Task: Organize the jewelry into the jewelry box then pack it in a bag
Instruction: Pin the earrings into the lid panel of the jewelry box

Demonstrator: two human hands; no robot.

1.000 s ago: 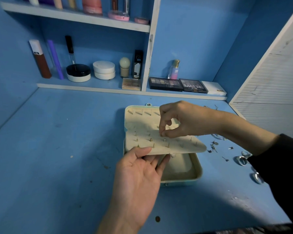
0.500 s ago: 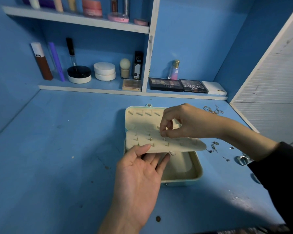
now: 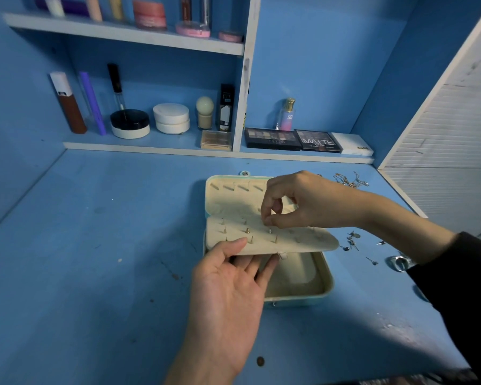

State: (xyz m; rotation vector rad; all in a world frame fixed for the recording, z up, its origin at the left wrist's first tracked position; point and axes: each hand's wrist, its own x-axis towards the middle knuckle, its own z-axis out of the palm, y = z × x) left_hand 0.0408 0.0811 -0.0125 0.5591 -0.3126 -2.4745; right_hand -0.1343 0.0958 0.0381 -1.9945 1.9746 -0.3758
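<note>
A pale teal jewelry box [image 3: 326,284] lies open on the blue desk, cream inside. Its cream earring panel [image 3: 311,243] is lifted over the bottom tray, with several stud posts sticking up from it. My left hand [image 3: 228,298] holds the panel's front edge, thumb on top and fingers underneath. My right hand [image 3: 295,204] pinches a small stud earring [image 3: 267,223] at the panel's middle row. Loose earrings [image 3: 351,241] and a silver ring [image 3: 397,263] lie on the desk right of the box. A tangle of chains [image 3: 350,180] lies behind my right wrist.
Cosmetics stand on the low shelf behind: jars [image 3: 171,118], tubes, a perfume bottle [image 3: 286,115] and eyeshadow palettes [image 3: 272,138]. A white louvred panel [image 3: 450,134] borders the desk on the right. A small brown coin-like spot [image 3: 260,361] sits near the front edge.
My right hand has shifted slightly left and up along the panel, still pinching at a stud. My left hand keeps its hold on the panel.
</note>
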